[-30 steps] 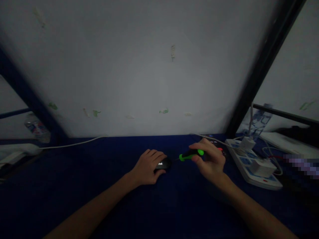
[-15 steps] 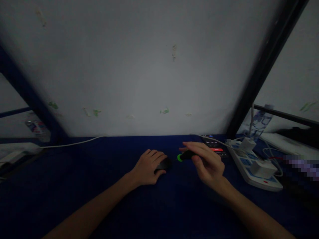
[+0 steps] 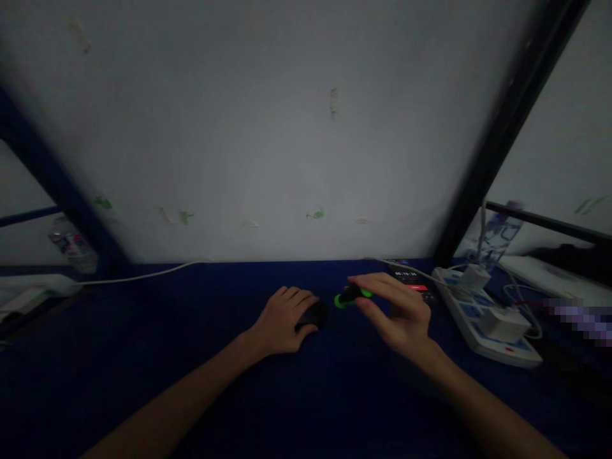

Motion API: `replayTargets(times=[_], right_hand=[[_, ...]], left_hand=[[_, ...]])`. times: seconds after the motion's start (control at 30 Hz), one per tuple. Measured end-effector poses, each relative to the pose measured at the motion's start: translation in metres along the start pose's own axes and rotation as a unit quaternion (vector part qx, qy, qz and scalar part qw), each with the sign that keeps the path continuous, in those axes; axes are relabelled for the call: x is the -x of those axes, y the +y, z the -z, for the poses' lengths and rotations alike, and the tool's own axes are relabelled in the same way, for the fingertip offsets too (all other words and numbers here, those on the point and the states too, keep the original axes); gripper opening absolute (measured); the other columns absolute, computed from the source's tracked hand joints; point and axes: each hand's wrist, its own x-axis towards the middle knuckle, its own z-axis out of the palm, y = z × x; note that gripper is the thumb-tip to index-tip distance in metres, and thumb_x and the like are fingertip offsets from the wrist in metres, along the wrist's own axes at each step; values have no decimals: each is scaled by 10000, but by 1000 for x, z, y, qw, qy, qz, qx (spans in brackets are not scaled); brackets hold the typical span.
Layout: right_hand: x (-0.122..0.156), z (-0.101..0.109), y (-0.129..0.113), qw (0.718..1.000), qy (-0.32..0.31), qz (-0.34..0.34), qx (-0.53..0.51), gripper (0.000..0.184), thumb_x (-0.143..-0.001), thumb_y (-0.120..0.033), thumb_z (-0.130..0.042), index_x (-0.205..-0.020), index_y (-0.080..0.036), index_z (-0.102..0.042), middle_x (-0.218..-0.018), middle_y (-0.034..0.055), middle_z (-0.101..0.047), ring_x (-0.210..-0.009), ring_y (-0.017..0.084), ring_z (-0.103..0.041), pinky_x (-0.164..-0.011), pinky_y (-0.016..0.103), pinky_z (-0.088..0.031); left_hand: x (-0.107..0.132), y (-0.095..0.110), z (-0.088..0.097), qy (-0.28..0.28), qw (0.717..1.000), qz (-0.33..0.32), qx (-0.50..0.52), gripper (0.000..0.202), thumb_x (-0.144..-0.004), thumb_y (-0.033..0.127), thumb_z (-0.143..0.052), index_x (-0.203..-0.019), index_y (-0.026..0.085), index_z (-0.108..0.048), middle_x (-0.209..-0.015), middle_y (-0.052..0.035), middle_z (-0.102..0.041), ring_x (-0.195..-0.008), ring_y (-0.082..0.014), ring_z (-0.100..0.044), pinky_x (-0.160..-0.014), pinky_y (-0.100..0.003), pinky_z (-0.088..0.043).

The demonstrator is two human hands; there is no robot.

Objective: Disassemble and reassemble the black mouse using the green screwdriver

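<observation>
A dark computer mouse (image 3: 314, 315) is on the blue surface (image 3: 287, 408), with my left hand (image 3: 284, 322) closed around its left side. To the right, my right hand (image 3: 399, 312) pinches the black and green handle of a small screwdriver (image 3: 350, 295) between thumb and fingers. The handle is tilted, its green front end pointing left at the mouse. Its thin shaft is too dark to make out, so I cannot tell whether the tip touches the mouse.
A phone (image 3: 415, 287) showing a timer lies behind my right hand. A white power strip (image 3: 478, 338) with plugged-in chargers stands on the right. Bottles (image 3: 500, 239) rest by the wall. A white cable (image 3: 143, 276) runs along the back left, near a dark blue post (image 3: 52, 166).
My right fingers have shifted on the screwdriver handle and opened out a little, so more of its green back end shows. The left hand and the mouse stay almost in place.
</observation>
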Motion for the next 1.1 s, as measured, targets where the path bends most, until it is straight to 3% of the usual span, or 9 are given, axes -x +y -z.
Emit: replayTargets(times=[0.37,0.67,0.9,1.1], right_hand=[[-6,0,0,999,46,-14,-20,296,-781,-244,-935,-1021,-245,-761,-787,2,-707,-673,169,-605,-601,317,-495],[-4,-3,3,996,74,-49,-31,415,-708,-512,-951,-887,-233,-701,-719,-5,-635,-638,170,-563,-552,303,-460],[-1,-4,7,990,98,-91,-40,501,-665,-481,-986,-798,-236,-569,-745,-36,-570,-635,140,-533,-553,269,-449],[1,-2,6,994,68,-84,-23,342,-790,-362,-928,-957,-241,-656,-879,22,-744,-740,184,-705,-606,288,-570]], left_hand=[[0,1,0,1,1000,0,-4,533,-918,407,-747,-1378,188,-591,-1342,-128,-694,-1166,-336,-642,-991,-508,-467],[1,1,0,-1,1000,-4,-15,538,-906,381,-751,-1378,180,-587,-1353,-133,-685,-1158,-340,-635,-977,-514,-472],[1,3,-1,-5,1000,-11,-24,542,-910,373,-751,-1389,177,-589,-1365,-133,-680,-1170,-344,-628,-982,-520,-469],[1,2,-1,-3,1000,-8,-24,533,-917,371,-745,-1389,180,-589,-1370,-135,-681,-1176,-342,-625,-985,-513,-464]])
